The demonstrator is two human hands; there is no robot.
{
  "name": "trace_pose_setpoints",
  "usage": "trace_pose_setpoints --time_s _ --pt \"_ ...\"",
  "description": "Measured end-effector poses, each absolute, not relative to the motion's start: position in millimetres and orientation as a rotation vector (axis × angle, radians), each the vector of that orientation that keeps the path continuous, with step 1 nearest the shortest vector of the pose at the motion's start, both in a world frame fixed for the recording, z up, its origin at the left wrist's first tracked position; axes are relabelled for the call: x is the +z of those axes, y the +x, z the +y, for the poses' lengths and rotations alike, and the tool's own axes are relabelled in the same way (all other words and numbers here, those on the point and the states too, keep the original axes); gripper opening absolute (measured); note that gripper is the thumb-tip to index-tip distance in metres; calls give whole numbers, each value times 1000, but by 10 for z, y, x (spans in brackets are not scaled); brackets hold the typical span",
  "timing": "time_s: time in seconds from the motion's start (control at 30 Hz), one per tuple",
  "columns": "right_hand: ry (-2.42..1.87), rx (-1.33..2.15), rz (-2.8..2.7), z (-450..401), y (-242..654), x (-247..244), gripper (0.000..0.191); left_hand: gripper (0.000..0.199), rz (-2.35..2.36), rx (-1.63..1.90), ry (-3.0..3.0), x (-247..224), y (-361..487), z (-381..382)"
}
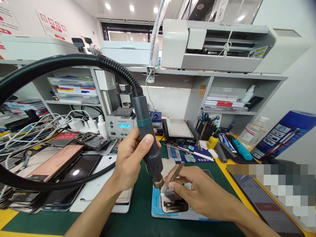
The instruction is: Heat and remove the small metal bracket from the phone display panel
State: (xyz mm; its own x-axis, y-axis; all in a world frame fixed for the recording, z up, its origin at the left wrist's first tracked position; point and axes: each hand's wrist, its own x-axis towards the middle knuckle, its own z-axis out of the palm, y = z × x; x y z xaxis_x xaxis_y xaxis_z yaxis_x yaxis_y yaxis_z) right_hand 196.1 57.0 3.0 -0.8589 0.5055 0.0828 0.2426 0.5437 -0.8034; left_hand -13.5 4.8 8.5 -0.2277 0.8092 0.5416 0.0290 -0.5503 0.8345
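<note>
My left hand [128,163] is closed around the handle of a hot air gun [153,154], which is tilted with its metal nozzle [158,181] downward. My right hand [197,189] pinches a pair of tweezers [177,170]. Their tips are close to the nozzle, above a phone screen part [174,206] with a dark lower end. That part rests on a blue-edged work pad [156,207]. My right fingers cover some of it, so whether the tips touch it I cannot tell.
A black hose [56,59] loops across the left side. Stacked phones and screens [71,174] lie left on the green mat [140,217]. Behind stand a hot air station [120,126] and a heating plate [179,128]. A phone [264,200], bottle [253,131] and blue can [283,135] are right.
</note>
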Motion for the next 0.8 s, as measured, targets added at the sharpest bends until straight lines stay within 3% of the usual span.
trace_pose_setpoints --time_s 0.8 --pt "-544 1322 -2457 559 1945 53 14 27 999 1826 1461 93 -135 71"
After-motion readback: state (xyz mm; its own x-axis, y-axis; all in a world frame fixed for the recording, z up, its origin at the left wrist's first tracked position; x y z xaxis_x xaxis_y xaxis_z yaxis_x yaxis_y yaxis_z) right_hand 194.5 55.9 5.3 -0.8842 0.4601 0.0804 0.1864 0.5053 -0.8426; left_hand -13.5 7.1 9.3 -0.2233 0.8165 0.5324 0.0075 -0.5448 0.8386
